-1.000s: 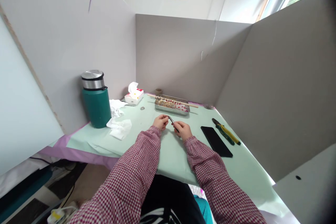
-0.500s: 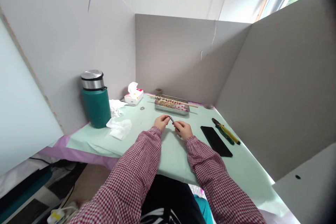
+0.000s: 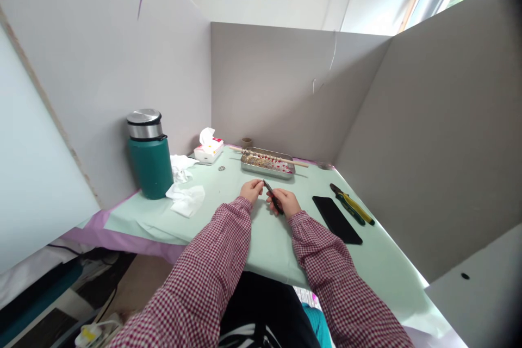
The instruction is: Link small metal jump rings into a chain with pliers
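Note:
Over the middle of the table, my right hand [image 3: 287,203] is closed around a slim dark pair of tweezers [image 3: 272,196], whose narrow tip points up and to the left. My left hand [image 3: 252,191] has its fingertips pinched together right at that tip. Whatever lies between the left fingers is too small to make out. Behind both hands stands a metal tray [image 3: 267,173] with small red, white and gold beads in it. A wooden stick [image 3: 299,163] with beaded pieces along it rests across the tray.
To the right lie a black phone-like slab [image 3: 336,220] and pliers [image 3: 353,205] with yellow-green handles. A green flask [image 3: 150,166], crumpled tissues [image 3: 187,200] and a tissue pack [image 3: 209,150] stand on the left. Grey partitions [image 3: 285,81] enclose the pale green tabletop [image 3: 228,228].
The tweezers have turned in my right hand and more of their dark body shows. My right fingers have loosened and shifted along them. My left hand stays nearly in place.

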`<action>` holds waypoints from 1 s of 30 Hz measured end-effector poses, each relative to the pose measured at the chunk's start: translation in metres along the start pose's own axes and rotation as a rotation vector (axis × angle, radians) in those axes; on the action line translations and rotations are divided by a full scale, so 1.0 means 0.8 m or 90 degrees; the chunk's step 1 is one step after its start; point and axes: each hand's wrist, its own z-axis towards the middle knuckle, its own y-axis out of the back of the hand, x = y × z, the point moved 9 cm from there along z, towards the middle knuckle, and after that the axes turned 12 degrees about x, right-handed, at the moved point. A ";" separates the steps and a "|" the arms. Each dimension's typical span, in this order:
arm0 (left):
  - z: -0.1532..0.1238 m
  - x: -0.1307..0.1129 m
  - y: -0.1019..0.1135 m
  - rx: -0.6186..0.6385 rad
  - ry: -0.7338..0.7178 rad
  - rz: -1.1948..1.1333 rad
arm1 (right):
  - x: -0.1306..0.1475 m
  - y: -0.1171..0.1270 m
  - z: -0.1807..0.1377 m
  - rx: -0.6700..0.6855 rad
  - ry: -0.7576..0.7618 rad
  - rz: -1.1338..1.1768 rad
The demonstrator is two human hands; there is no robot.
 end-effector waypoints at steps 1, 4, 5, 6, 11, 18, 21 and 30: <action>0.000 0.000 0.000 0.000 0.000 0.004 | -0.001 -0.002 0.000 0.008 -0.005 0.012; 0.001 0.001 0.000 0.009 -0.003 0.008 | -0.004 -0.006 -0.001 0.027 -0.017 0.060; 0.002 0.002 -0.001 0.014 -0.005 0.006 | -0.005 -0.007 -0.001 0.033 -0.022 0.076; 0.002 0.002 -0.001 0.019 -0.008 0.003 | -0.006 -0.008 -0.002 0.038 -0.026 0.091; 0.005 0.008 -0.003 0.037 -0.009 -0.036 | -0.005 -0.013 -0.003 0.050 -0.040 0.131; 0.010 0.022 -0.006 0.033 0.003 -0.118 | 0.008 -0.009 -0.003 -0.011 0.006 0.042; 0.010 0.022 -0.003 0.021 0.003 -0.116 | 0.010 -0.009 -0.003 -0.026 0.000 0.013; 0.003 0.006 -0.004 0.041 -0.008 -0.190 | -0.001 -0.008 -0.002 0.024 -0.034 0.130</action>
